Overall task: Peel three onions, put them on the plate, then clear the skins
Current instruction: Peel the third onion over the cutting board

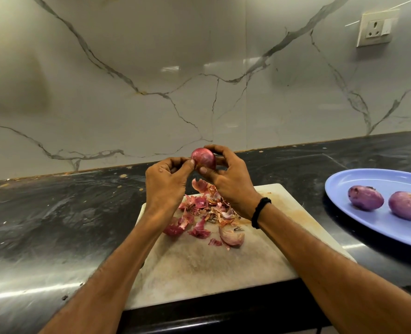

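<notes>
1. Your left hand (pixel 167 183) pinched at the left side of the third onion (pixel 203 158), fingertips closed on it or its skin.
2. Your right hand (pixel 228 179) cupped that onion, held above the far edge of the cutting board (pixel 199 266).
3. Loose skins (pixel 205 213) lay piled on the board's far half, not yet cleared.
4. Two peeled onions (pixel 365 197) sat on the plate (pixel 368 174) at the counter's right edge.
5. One onion remained to finish; you showed no readable writing.

Home kitchen: black stone counter (pixel 55 213), marble backsplash (pixel 127 68), chopping board (pixel 199 266).
</notes>
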